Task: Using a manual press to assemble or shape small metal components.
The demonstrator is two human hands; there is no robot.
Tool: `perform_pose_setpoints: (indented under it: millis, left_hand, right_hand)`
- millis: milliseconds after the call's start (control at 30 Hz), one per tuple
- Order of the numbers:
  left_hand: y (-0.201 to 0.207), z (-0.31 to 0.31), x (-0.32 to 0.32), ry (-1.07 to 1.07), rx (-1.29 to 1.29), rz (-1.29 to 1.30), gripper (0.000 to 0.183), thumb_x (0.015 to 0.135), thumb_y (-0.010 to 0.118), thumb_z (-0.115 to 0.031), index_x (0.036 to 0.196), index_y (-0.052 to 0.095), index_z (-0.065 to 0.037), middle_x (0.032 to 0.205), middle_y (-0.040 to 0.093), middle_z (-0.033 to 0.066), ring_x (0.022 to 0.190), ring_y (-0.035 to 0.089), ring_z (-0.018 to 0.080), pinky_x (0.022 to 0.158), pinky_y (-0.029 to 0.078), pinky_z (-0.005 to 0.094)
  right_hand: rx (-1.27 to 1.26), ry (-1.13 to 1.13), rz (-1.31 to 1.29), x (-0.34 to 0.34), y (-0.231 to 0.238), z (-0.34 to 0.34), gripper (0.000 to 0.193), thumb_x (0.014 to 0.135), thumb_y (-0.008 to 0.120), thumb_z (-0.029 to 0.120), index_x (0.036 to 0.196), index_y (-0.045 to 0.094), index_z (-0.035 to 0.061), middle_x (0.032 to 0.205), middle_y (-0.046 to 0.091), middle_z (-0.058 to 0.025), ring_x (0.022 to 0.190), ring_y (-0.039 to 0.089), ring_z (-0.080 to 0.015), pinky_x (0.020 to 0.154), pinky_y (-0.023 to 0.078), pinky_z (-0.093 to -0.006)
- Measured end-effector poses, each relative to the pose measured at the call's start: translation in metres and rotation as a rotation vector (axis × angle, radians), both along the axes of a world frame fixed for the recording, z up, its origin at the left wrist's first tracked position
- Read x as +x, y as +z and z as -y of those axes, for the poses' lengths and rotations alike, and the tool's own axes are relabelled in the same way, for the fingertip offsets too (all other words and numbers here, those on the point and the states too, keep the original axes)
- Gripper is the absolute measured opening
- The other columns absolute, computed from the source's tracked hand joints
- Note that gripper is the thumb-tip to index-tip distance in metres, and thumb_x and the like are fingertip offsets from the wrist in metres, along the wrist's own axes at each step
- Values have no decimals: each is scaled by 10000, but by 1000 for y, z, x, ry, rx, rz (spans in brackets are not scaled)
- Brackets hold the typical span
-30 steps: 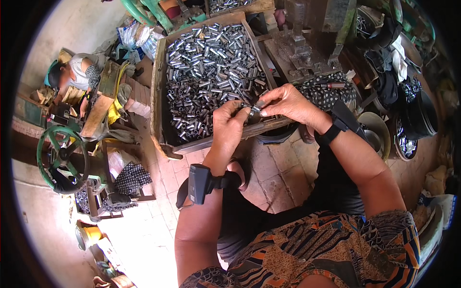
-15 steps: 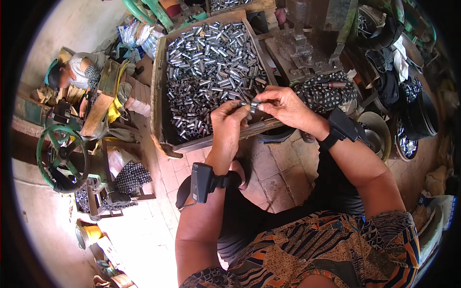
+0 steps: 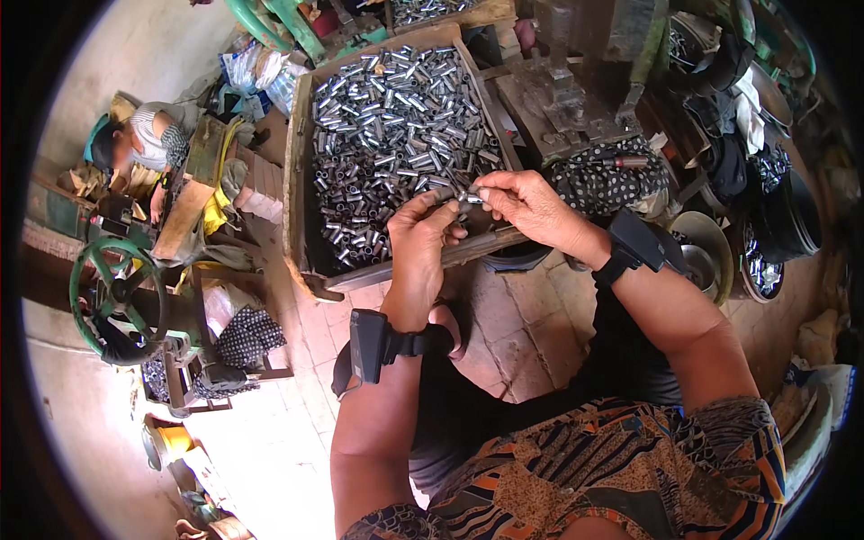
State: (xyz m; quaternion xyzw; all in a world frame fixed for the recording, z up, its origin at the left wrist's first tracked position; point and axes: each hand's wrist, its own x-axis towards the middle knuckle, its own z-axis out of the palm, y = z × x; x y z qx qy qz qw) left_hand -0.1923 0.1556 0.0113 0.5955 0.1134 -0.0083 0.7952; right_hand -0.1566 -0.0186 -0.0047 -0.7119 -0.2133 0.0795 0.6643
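Observation:
Over the near edge of a wooden tray (image 3: 294,180), both my hands are brought close together. Between their fingertips is a small shiny metal sleeve (image 3: 467,196). My right hand (image 3: 537,213) pinches it with thumb and forefinger. My left hand (image 3: 419,225) is closed too, its fingertips at the other end of the piece; how many pieces are in the fingers is too small to tell. Beneath and beyond my hands, the tray holds a heap of similar short metal sleeves (image 3: 396,108), with darker ones toward its near left.
A press (image 3: 562,99) stands beyond the tray's right side, with a dotted cloth (image 3: 612,180) before it. Metal basins (image 3: 706,252) and a black bucket (image 3: 796,216) are at right. A green handwheel (image 3: 117,288) stands at left, near another person (image 3: 153,135) bent over.
My fingertips have shifted slightly around the metal sleeve, and my left hand has moved a little to the left. The tray and the heap look the same.

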Motion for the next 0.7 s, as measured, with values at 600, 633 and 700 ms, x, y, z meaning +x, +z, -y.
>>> perform_pose_setpoints:
  millis: [600, 633, 700]
  left_hand:
    - [-2, 7, 1, -17, 104, 103, 121, 881, 603, -100, 925, 631, 10, 677, 602, 41, 475, 491, 82, 451, 403, 209]
    - [-2, 7, 1, -15, 105, 102, 121, 881, 603, -100, 925, 631, 10, 677, 602, 41, 475, 491, 82, 451, 403, 209]
    - [0, 7, -1, 1, 0, 50, 104, 879, 600, -92, 892, 645, 1, 701, 636, 52, 479, 495, 67, 458, 398, 199]
  right_hand:
    - [130, -18, -148, 3, 7, 13, 215, 908, 589, 146, 962, 617, -60, 713, 618, -42, 585, 537, -61, 537, 461, -200]
    - [130, -16, -148, 2, 7, 12, 215, 908, 589, 146, 962, 617, -60, 713, 618, -42, 585, 537, -61, 537, 461, -200]
    - [107, -10, -155, -1, 7, 8, 216, 908, 588, 144, 975, 616, -59, 716, 621, -44, 583, 540, -62, 535, 461, -195]
